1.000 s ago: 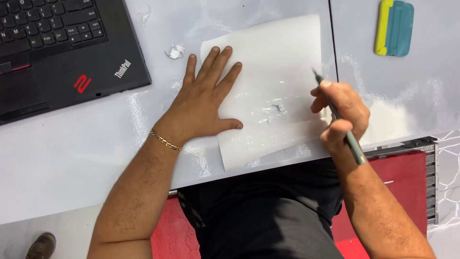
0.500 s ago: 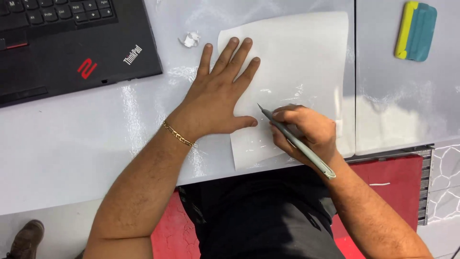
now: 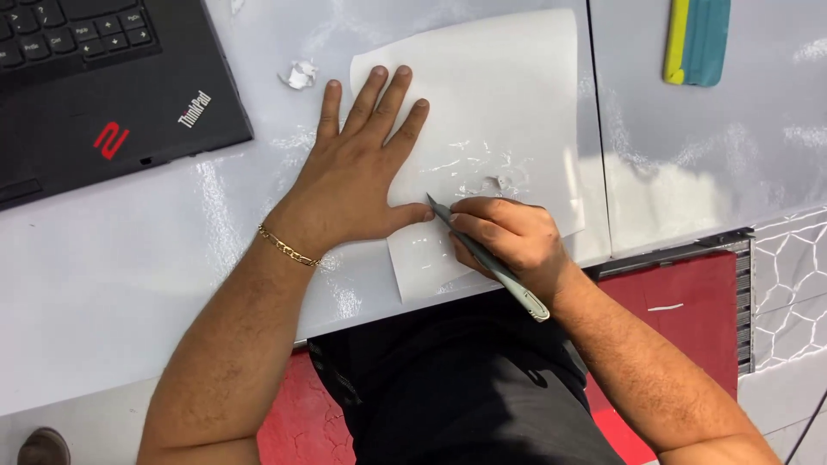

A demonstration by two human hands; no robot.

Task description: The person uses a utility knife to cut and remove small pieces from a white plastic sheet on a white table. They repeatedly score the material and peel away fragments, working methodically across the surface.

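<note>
A white sheet point(image 3: 500, 95) lies flat on the white table point(image 3: 129, 275), with faint cut marks near its middle. My left hand point(image 3: 357, 172) presses flat on the sheet's left part, fingers spread, a gold bracelet on the wrist. My right hand point(image 3: 508, 241) grips a slim grey pen-shaped knife point(image 3: 487, 258) like a pencil. Its tip touches the sheet just by my left thumb.
A black laptop point(image 3: 95, 95) sits open at the top left. A small crumpled white scrap point(image 3: 299, 75) lies beside it. A yellow and teal squeegee point(image 3: 696, 41) rests at the top right. The table's front edge runs above a red floor point(image 3: 680, 301).
My right hand has come in from the sheet's right edge to its lower middle, bringing the knife tip down beside my left thumb. My left hand stays flat on the sheet.
</note>
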